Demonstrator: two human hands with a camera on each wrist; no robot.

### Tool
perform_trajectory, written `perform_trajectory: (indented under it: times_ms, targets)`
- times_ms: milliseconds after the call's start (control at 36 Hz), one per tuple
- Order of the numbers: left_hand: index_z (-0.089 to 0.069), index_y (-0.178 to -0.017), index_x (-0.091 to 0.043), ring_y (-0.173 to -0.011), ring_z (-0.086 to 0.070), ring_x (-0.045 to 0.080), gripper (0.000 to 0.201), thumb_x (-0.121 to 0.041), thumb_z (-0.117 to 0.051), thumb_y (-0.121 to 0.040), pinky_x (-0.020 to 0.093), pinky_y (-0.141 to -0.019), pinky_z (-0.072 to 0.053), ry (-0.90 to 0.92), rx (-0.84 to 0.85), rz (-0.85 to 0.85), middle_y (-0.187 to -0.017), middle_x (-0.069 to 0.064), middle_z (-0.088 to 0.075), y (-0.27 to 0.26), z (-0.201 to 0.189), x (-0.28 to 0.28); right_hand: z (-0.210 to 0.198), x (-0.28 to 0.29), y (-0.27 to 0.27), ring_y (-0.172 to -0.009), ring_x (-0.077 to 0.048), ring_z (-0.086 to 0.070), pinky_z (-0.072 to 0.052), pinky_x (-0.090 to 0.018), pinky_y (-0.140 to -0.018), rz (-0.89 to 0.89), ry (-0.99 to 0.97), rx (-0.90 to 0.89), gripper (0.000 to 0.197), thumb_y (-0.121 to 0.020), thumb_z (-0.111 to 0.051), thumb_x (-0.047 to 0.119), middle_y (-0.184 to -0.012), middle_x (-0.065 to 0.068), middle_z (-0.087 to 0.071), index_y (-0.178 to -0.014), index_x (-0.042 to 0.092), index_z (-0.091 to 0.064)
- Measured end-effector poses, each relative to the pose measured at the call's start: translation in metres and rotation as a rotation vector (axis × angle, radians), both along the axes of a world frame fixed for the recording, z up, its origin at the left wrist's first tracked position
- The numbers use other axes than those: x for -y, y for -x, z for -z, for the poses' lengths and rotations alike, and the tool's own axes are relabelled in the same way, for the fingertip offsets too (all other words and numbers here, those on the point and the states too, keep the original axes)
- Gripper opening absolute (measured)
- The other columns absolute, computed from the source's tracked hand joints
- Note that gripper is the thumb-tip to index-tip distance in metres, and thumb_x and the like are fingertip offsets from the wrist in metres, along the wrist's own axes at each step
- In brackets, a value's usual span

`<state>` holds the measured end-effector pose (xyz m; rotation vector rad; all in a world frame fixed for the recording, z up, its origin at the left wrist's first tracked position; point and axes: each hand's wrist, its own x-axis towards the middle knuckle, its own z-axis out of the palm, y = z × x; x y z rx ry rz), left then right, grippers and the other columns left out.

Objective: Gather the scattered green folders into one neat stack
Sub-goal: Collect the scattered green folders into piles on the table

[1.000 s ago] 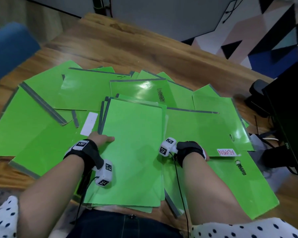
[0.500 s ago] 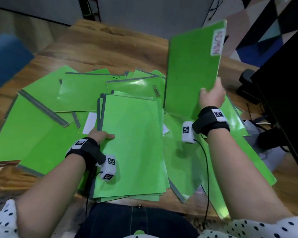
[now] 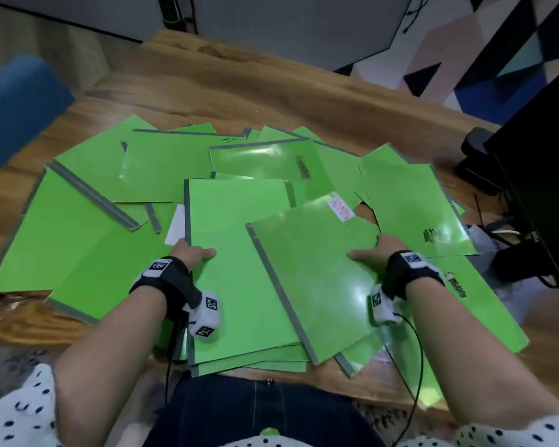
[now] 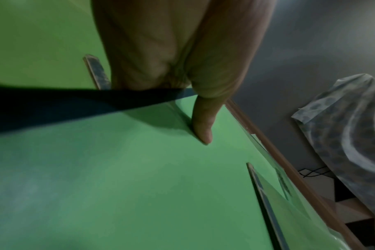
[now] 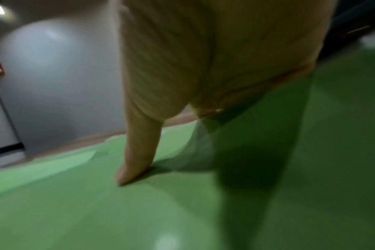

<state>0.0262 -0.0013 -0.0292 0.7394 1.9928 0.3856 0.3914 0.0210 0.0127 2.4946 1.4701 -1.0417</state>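
The right hand [image 3: 376, 251] is keeping its grip pinched on the right edge of a green folder [image 3: 310, 279], thumb lying flat on top and fingers tucked out of sight beneath. In the right wrist view the thumb [image 5: 137, 152] is pressing down on the green cover. That folder, with a grey spine along its left edge and a white label with red writing [image 3: 340, 207] at its far corner, is sitting tilted across the stack [image 3: 236, 272], overlapping its right side; whether it is lying fully flat or being held slightly up, I cannot tell.

The left hand [image 3: 191, 251] is gripping the stack's left edge, thumb [image 4: 201, 123] resting on the top cover and the fingers hidden under the grey spine. The stack is lying at the near edge of the table [image 3: 271, 88], right in front of the person, its lower folders poking out unevenly at the near end.

All around it, scattered green folders [image 3: 162, 162] are overlapping one another to the left, behind and to the right, some with black writing on them. A white paper slip [image 3: 176, 224] is showing just left of the stack. A black monitor [image 3: 542, 175] is standing at the table's right side, with cables beside it.
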Motion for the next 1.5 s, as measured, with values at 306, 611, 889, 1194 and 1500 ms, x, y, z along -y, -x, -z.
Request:
perform_trajectory:
  times_ms: [306, 611, 889, 1194, 1500]
  targets:
    - [-0.02, -0.146, 0.001, -0.132, -0.038, 0.036, 0.082, -0.03, -0.067, -0.087, 0.044, -0.102, -0.038, 0.042, -0.048, 0.074, -0.148, 0.019, -0.033, 0.002, -0.001, -0.004, 0.027, -0.006, 0.005, -0.128, -0.036, -0.044, -0.045, -0.045, -0.1, -0.054, 0.136, 0.28, 0.122, -0.055, -0.08, 0.061, -0.155, -0.016, -0.01, -0.146, 0.007, -0.021]
    - [-0.018, -0.147, 0.0, -0.136, -0.033, 0.035, 0.083, -0.029, -0.067, -0.087, 0.046, -0.108, -0.034, 0.044, -0.043, 0.063, -0.151, 0.017, -0.028, 0.003, -0.001, -0.004, 0.026, -0.006, -0.008, -0.115, -0.032, -0.053, -0.049, -0.042, -0.093, -0.043, 0.112, 0.392, 0.098, -0.048, -0.075, 0.073, -0.13, -0.014, -0.051, -0.119, 0.01, -0.051]
    - [-0.021, -0.146, 0.002, -0.134, -0.035, 0.035, 0.083, -0.031, -0.068, -0.086, 0.041, -0.105, -0.035, 0.072, -0.099, 0.122, -0.15, 0.018, -0.031, 0.001, -0.008, -0.008, -0.031, -0.031, -0.007, -0.083, -0.026, -0.061, -0.05, -0.035, -0.071, -0.127, 0.087, 0.218, 0.054, -0.07, -0.081, 0.033, -0.098, -0.011, -0.067, -0.106, 0.001, -0.056]
    - [-0.036, -0.139, 0.007, -0.126, -0.045, 0.036, 0.072, -0.042, -0.057, -0.09, 0.04, -0.104, -0.039, 0.139, -0.172, 0.28, -0.142, 0.021, -0.04, 0.0, -0.019, -0.009, -0.124, -0.043, -0.002, -0.061, -0.022, -0.056, -0.044, -0.03, -0.066, -0.27, -0.109, 0.392, 0.032, -0.071, -0.082, 0.02, -0.068, -0.01, -0.06, -0.065, 0.001, -0.057]
    - [-0.04, -0.139, 0.004, -0.125, -0.047, 0.035, 0.068, -0.039, -0.061, -0.089, 0.033, -0.094, -0.041, 0.13, -0.171, 0.243, -0.138, 0.021, -0.045, -0.004, -0.022, -0.007, -0.228, -0.052, 0.022, -0.106, -0.038, -0.059, -0.048, -0.041, -0.086, -0.158, -0.607, 0.417, 0.051, -0.072, -0.081, 0.024, -0.112, -0.022, -0.061, -0.11, -0.003, -0.058]
